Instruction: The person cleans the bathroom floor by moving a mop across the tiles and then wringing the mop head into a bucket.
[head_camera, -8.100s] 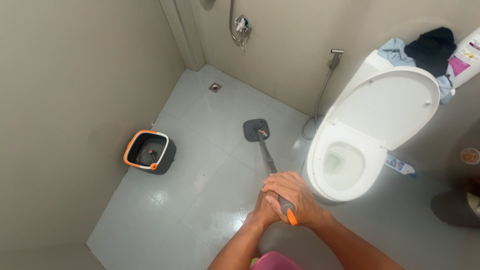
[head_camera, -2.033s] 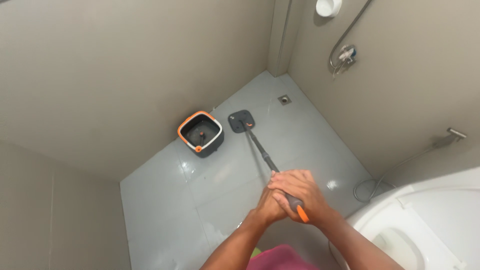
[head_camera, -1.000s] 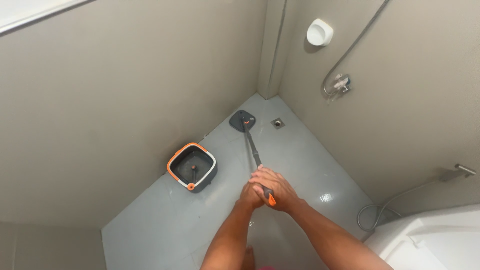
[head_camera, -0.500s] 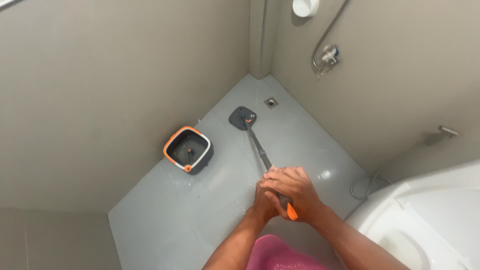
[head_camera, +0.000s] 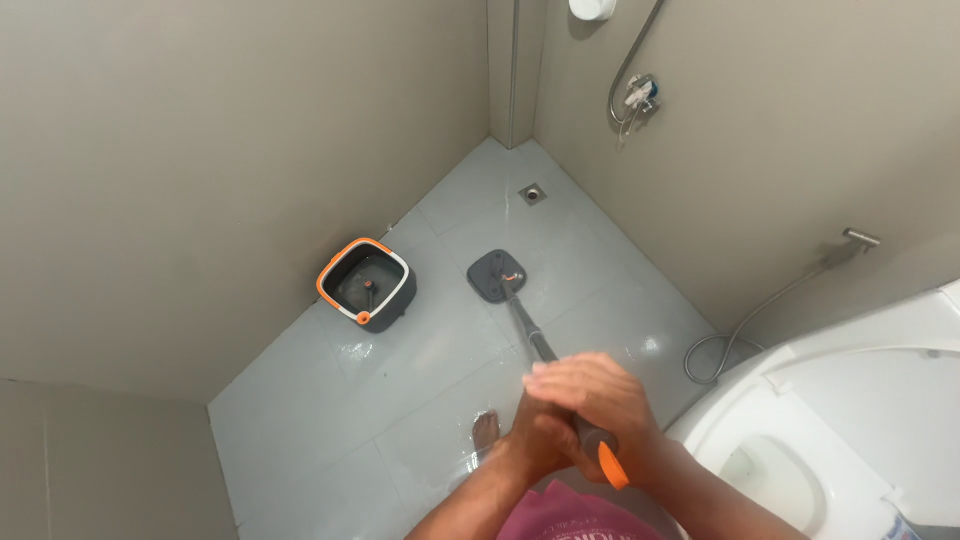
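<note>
Grey tiled floor (head_camera: 400, 400) lying wet, glossy patches showing near bare foot (head_camera: 486, 432). White toilet (head_camera: 850, 420) standing open at right edge. Square grey bucket (head_camera: 366, 284) with orange rim sitting against left wall, near mop head but apart. Mop (head_camera: 520, 320) slanting down to floor, flat grey head (head_camera: 496, 275) pressing tiles mid-floor. Right hand (head_camera: 590, 395) wrapping closed around handle top, just above orange end; left hand (head_camera: 535, 440) clasping beneath, partly hidden. Judged step: scrubbing stroke under way. Next stroke calling for steady downward pressure, firm footing on slick tiles.
</note>
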